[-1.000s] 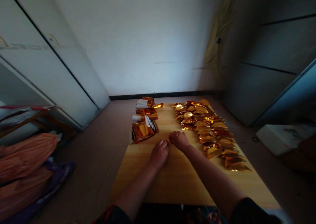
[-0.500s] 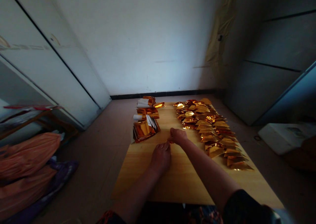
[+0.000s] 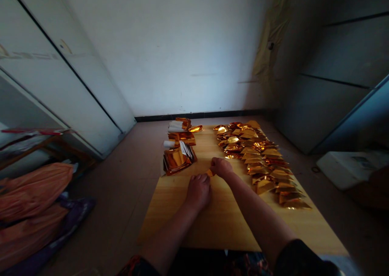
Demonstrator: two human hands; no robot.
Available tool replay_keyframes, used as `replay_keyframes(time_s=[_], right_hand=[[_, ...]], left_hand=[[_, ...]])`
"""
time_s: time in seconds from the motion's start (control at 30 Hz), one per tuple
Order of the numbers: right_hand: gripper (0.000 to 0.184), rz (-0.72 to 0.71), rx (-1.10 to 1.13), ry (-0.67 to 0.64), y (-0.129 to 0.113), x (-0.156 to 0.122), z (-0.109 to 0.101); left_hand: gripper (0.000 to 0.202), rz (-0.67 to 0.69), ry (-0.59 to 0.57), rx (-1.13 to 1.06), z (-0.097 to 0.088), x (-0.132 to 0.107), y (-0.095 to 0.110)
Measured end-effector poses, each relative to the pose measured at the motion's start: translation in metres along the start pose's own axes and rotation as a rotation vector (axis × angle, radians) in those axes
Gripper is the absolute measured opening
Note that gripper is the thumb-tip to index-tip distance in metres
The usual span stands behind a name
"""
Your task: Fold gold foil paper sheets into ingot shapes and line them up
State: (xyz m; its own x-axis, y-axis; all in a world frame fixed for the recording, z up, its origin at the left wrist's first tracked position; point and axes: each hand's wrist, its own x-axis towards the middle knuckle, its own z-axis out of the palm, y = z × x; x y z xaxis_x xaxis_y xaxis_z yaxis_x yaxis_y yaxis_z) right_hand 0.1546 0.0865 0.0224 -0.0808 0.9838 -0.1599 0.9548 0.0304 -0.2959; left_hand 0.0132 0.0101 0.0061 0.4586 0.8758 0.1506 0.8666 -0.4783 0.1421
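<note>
Fingers of both hands were bent close about a small piece of gold paper (image 3: 210, 173), which sat at the clock's centre, just above the table (image 3: 162, 201) or on it.

At 10 o'clock a stack of gold sheets (image 3: 176, 160) fanned out beside the table's left edge, with more shiny sheets (image 3: 182, 138) at 11. The left hand (image 3: 198, 191) had its fingers curled together, tips touching the paper's near left end; whether they pinched or only pressed, I could not tell. Thin and light, the paper would likely crease readily, slip on its shiny face and tear if pulled hard; its folded ends looked the safest hold. The right hand (image 3: 221, 167) had thumb and fingers clamped on the opposite end.

Bare wood ran from 6 to 8 o'clock, down to the near edge, and a narrow strip at 12. Rightward, folded gold pieces (image 3: 263, 162) crowded 1 to 4 o'clock, leaving less room.
</note>
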Motion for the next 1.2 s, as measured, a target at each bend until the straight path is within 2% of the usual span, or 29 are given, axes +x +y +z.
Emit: replay_keyframes(time_s=[0.1, 0.23, 0.43, 0.63, 0.8, 0.93, 1.07, 1.2], right_hand=[[0.017, 0.002, -0.023, 0.006, -0.001, -0.002, -0.001], [0.017, -0.017, -0.026, 0.005, -0.001, -0.003, -0.001], [0.018, -0.052, -0.024, 0.05, 0.003, -0.007, 0.003], [0.023, -0.084, -0.098, 0.091, 0.003, -0.011, 0.003], [0.022, -0.191, -0.074, 0.077, 0.008, -0.011, 0.0], [0.019, -0.288, -0.02, 0.037, 0.017, -0.012, -0.003], [0.021, -0.28, -0.054, 0.023, 0.019, -0.015, -0.007], [0.023, -0.267, -0.085, -0.025, 0.018, -0.017, -0.01]], left_hand=[[0.024, -0.026, 0.016, -0.022, -0.001, 0.006, 0.001], [0.036, -0.04, 0.05, -0.037, 0.003, 0.01, 0.006], [0.04, -0.056, 0.058, 0.01, 0.006, 0.002, 0.008], [0.036, -0.087, 0.062, 0.017, 0.003, -0.006, 0.01], [0.023, -0.106, 0.069, -0.045, 0.002, 0.006, 0.007], [0.019, -0.175, 0.146, -0.13, 0.01, 0.016, 0.004], [0.014, -0.261, 0.234, -0.222, 0.019, 0.018, 0.001], [0.011, -0.317, 0.227, -0.227, 0.019, 0.021, -0.001]])
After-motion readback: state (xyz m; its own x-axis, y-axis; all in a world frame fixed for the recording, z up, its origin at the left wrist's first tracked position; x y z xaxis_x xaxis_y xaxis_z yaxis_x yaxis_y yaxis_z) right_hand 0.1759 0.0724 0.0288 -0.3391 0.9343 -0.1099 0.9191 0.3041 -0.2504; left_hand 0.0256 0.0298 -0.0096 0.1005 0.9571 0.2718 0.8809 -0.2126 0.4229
